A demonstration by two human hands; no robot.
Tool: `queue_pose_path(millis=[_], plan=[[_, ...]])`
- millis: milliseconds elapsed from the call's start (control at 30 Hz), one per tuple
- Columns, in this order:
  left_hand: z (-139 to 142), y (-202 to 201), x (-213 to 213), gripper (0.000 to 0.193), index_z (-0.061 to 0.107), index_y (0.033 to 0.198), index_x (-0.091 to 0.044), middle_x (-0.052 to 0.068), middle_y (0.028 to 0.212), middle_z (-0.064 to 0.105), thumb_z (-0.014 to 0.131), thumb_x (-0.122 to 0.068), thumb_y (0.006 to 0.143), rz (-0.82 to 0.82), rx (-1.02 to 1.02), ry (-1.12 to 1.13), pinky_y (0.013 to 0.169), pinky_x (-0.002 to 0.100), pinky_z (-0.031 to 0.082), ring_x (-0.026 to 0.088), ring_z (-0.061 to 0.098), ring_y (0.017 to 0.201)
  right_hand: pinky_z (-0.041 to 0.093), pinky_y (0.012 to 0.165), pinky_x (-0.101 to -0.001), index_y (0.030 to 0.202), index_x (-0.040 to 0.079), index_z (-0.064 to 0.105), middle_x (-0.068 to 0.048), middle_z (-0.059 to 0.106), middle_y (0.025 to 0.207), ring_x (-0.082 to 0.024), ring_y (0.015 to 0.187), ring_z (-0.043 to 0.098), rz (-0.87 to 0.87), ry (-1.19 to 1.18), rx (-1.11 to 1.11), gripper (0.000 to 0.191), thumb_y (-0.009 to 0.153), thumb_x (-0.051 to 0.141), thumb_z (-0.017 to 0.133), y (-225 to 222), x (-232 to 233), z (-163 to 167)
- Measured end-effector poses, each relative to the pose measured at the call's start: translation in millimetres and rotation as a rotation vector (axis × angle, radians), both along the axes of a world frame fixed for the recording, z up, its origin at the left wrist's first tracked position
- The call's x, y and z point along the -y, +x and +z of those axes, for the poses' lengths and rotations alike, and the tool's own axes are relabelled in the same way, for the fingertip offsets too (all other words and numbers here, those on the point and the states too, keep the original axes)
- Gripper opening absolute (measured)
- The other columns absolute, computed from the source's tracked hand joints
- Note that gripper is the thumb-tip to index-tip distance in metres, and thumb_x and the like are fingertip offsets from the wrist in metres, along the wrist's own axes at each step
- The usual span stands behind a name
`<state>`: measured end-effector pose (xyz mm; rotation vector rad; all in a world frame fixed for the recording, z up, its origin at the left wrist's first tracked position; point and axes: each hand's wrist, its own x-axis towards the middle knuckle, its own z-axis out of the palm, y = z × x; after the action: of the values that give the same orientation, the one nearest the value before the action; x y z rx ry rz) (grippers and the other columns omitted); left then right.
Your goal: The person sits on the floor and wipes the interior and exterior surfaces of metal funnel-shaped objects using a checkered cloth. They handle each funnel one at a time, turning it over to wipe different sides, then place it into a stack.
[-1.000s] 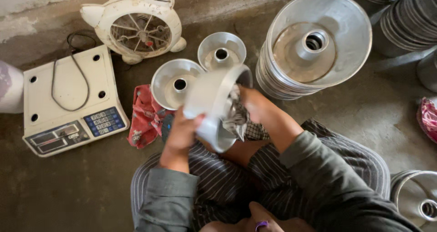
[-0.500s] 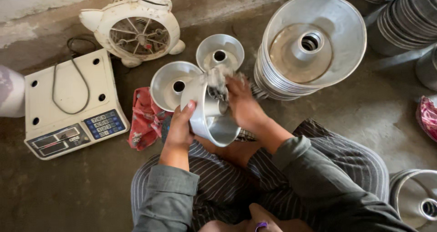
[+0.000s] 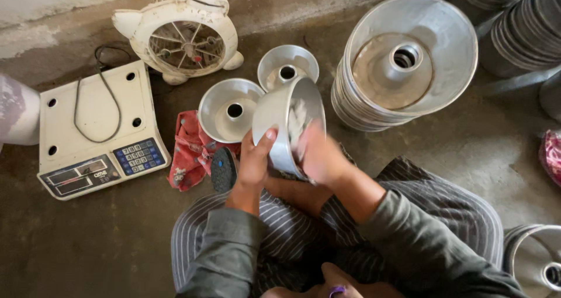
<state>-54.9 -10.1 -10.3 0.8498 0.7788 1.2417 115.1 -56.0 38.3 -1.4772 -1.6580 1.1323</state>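
Note:
My left hand point(image 3: 255, 160) grips the outer wall of a small aluminium ring-shaped pan point(image 3: 279, 124), held on its side above my lap. My right hand point(image 3: 320, 158) is pushed into the pan's opening with a pale cloth point(image 3: 297, 121) against the inside; the hand is motion-blurred. Two more small pans with centre tubes stand on the floor just beyond, one at the left point(image 3: 229, 110) and one behind point(image 3: 287, 67). A tall stack of large pans point(image 3: 405, 58) stands to the right.
A white digital scale point(image 3: 93, 131) with its cord lies on the concrete floor at the left. A white fan point(image 3: 184, 34) leans by the wall. A red cloth point(image 3: 186, 152) and a dark round pad point(image 3: 223, 168) lie near my knee. More pan stacks stand at the top right point(image 3: 526, 23) and the bottom right point(image 3: 537, 263).
The pan has been turned in my left hand, and my right hand with the cloth has shifted lower inside it.

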Motion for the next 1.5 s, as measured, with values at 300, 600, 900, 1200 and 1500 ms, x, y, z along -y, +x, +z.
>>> queue_pose_path(millis=[300, 600, 900, 1200, 1500], plan=[[12.8, -76.8, -58.5, 0.052, 0.071, 0.120, -0.001, 0.011, 0.119, 0.072, 0.057, -0.046, 0.098, 0.218, -0.781, -0.273, 0.092, 0.038, 0.049, 0.017, 0.065, 0.107, 0.058, 0.077, -0.0312, 0.100, 0.002, 0.076, -0.008, 0.080, 0.087, -0.016, 0.079, 0.074, 0.272, 0.046, -0.115, 0.030, 0.084, 0.027, 0.081, 8.9, -1.4, 7.6], [7.0, -74.1, -77.7, 0.030, 0.067, 0.101, -0.002, 0.017, 0.105, 0.066, 0.075, -0.025, 0.083, 1.089, -1.370, 0.048, 0.083, 0.045, 0.054, 0.032, 0.064, 0.096, 0.059, 0.087, -0.0347, 0.117, -0.002, 0.075, -0.008, 0.078, 0.104, -0.015, 0.093, 0.072, -0.069, 0.069, -0.480, 0.041, 0.079, 0.010, 0.086, 52.7, 0.3, 34.8], [13.5, 61.7, 4.8, 0.066, 0.060, 0.138, -0.006, 0.023, 0.143, 0.056, 0.070, -0.024, 0.076, -0.325, -1.399, 0.824, 0.109, 0.048, 0.036, 0.040, 0.046, 0.134, 0.051, 0.106, -0.0400, 0.145, -0.005, 0.050, -0.014, 0.068, 0.129, -0.024, 0.119, 0.065, -0.080, 0.146, -0.889, 0.083, 0.072, 0.010, 0.085, 64.6, 4.3, 48.6], [-15.4, 25.5, -33.8, 0.052, 0.055, 0.143, -0.002, 0.017, 0.141, 0.062, 0.064, -0.024, 0.096, -0.277, -0.281, -0.149, 0.105, 0.043, 0.049, 0.029, 0.059, 0.125, 0.050, 0.107, -0.0381, 0.149, -0.005, 0.047, -0.015, 0.066, 0.134, -0.025, 0.122, 0.063, -0.041, 0.133, -0.933, 0.084, 0.077, 0.020, 0.082, 86.3, 15.8, 38.6], [41.1, -34.4, 22.3, 0.060, 0.053, 0.138, 0.000, 0.017, 0.138, 0.062, 0.053, -0.031, 0.086, -0.172, 0.875, -0.308, 0.106, 0.053, 0.046, 0.036, 0.060, 0.127, 0.052, 0.103, -0.0455, 0.148, -0.003, 0.049, -0.017, 0.066, 0.132, -0.029, 0.117, 0.065, -0.106, -0.234, -1.347, 0.077, 0.092, 0.043, 0.076, 49.3, -1.6, -30.4]])
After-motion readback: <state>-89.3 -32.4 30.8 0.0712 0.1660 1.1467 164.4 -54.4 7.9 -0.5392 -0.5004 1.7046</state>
